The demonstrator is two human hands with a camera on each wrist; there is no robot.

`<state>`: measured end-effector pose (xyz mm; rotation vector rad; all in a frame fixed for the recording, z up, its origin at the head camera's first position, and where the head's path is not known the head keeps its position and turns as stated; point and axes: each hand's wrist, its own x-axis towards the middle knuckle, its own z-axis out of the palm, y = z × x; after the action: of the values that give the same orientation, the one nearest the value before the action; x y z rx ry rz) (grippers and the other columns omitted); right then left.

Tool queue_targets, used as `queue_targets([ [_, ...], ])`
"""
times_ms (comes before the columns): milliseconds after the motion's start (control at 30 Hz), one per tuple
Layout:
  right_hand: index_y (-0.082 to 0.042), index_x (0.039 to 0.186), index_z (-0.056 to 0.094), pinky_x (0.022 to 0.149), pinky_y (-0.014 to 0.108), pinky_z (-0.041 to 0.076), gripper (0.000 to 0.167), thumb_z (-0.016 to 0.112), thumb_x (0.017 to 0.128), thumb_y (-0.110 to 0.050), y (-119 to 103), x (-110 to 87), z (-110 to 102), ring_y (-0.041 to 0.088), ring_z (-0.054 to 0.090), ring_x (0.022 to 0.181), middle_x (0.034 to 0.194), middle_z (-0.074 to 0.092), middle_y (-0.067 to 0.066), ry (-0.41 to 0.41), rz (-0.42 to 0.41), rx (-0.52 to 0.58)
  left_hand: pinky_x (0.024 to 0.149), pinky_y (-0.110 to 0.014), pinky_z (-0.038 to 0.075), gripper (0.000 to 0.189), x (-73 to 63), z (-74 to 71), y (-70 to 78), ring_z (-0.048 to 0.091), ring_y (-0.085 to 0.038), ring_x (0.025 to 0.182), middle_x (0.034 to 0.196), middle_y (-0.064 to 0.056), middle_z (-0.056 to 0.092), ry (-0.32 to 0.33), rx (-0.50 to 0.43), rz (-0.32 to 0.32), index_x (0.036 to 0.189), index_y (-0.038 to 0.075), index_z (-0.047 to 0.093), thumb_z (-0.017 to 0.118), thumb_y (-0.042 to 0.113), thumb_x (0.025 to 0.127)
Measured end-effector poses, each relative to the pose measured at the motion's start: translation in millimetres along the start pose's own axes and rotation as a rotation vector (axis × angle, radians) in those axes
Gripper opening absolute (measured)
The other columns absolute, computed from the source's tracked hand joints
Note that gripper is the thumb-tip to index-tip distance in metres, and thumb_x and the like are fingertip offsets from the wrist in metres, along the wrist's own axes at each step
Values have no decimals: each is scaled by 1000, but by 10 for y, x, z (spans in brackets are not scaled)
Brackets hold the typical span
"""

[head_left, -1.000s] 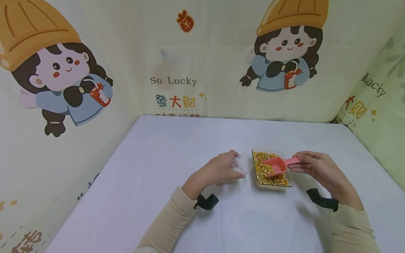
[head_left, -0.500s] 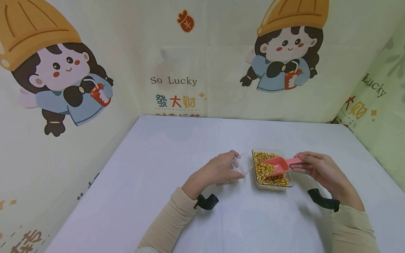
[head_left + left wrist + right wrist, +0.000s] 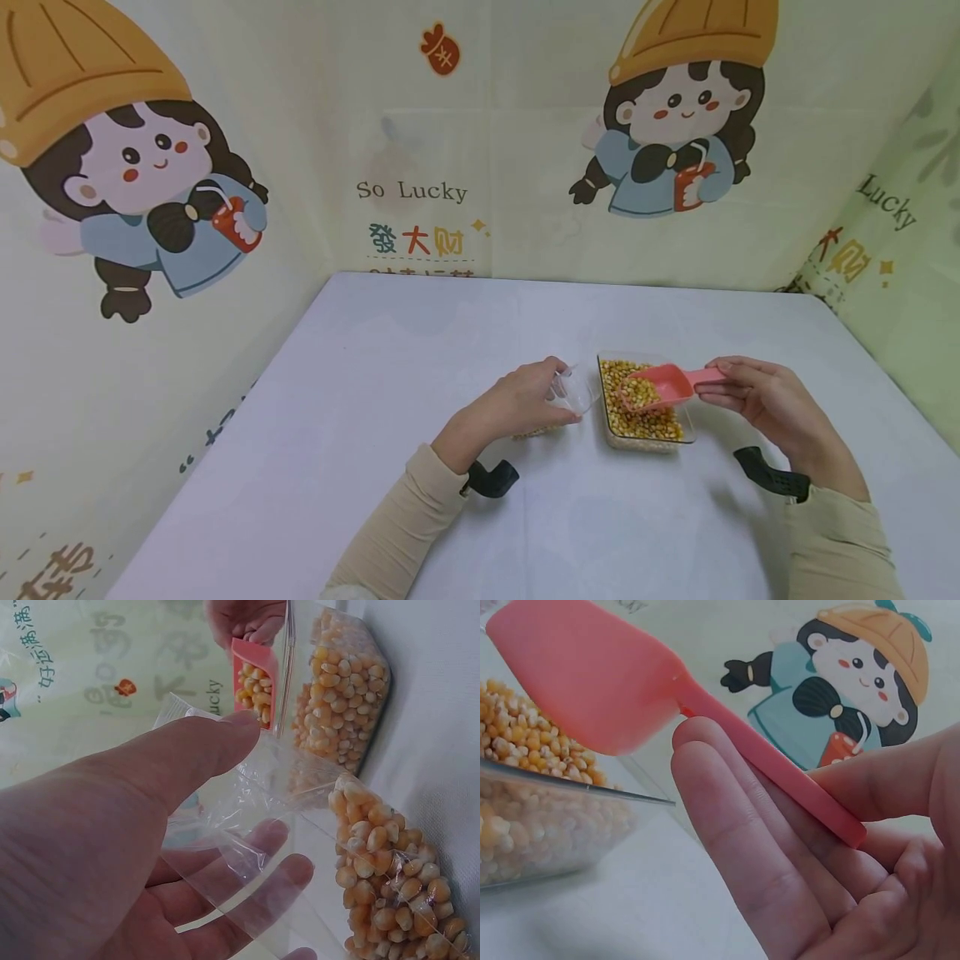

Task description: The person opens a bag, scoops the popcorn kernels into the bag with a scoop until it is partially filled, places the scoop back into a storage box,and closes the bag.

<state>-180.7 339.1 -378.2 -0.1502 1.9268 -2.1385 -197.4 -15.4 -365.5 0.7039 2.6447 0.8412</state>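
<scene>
My right hand (image 3: 772, 404) holds the handle of a pink scoop (image 3: 671, 387) between thumb and fingers. In the left wrist view, corn kernels (image 3: 255, 691) lie in the scoop's bowl, level with the rim of a clear container (image 3: 651, 442) filled with corn. My left hand (image 3: 517, 400) holds the mouth of a clear plastic bag (image 3: 576, 388) spread apart, thumb on one side and fingers on the other. Corn fills the bag's lower part (image 3: 397, 885), which stands on the table left of the container. From the head view, the hand mostly hides the bag.
A white table (image 3: 420, 350) carries the container and bag, which stand side by side. Behind it hangs a printed backdrop (image 3: 525, 150) with cartoon figures. Each wrist wears a black mount (image 3: 492, 479) near its beige sleeve (image 3: 408, 517).
The scoop has risen out of the corn with kernels in its bowl, as my right hand moved slightly right. My left hand and the bag have stayed in place.
</scene>
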Motion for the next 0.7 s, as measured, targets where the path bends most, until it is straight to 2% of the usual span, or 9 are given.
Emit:
queue_targets([
  [300, -12, 109, 68, 80, 29, 58, 22, 48, 105, -22, -57, -2, 31, 19, 75, 90, 99, 76, 2, 32, -38, 13, 76, -25, 50, 69, 30, 25, -15, 61, -9, 96, 115, 2, 66, 0, -1, -1, 141, 16, 46, 76, 43, 85],
  [533, -8, 109, 69, 79, 30, 58, 24, 46, 106, -15, -129, -12, 107, 20, 75, 88, 99, 75, 5, 2, -107, 76, 75, -25, 50, 70, 34, 33, -8, 60, -8, 94, 115, 4, 65, -6, 6, -7, 142, 16, 46, 76, 44, 85],
  [700, -11, 108, 70, 78, 28, 58, 23, 48, 105, -18, -202, -13, 227, 19, 75, 88, 99, 75, 3, 50, -111, 22, 77, -25, 50, 69, 26, 28, -6, 61, -8, 96, 115, 5, 64, -5, 4, -2, 142, 16, 47, 76, 44, 86],
])
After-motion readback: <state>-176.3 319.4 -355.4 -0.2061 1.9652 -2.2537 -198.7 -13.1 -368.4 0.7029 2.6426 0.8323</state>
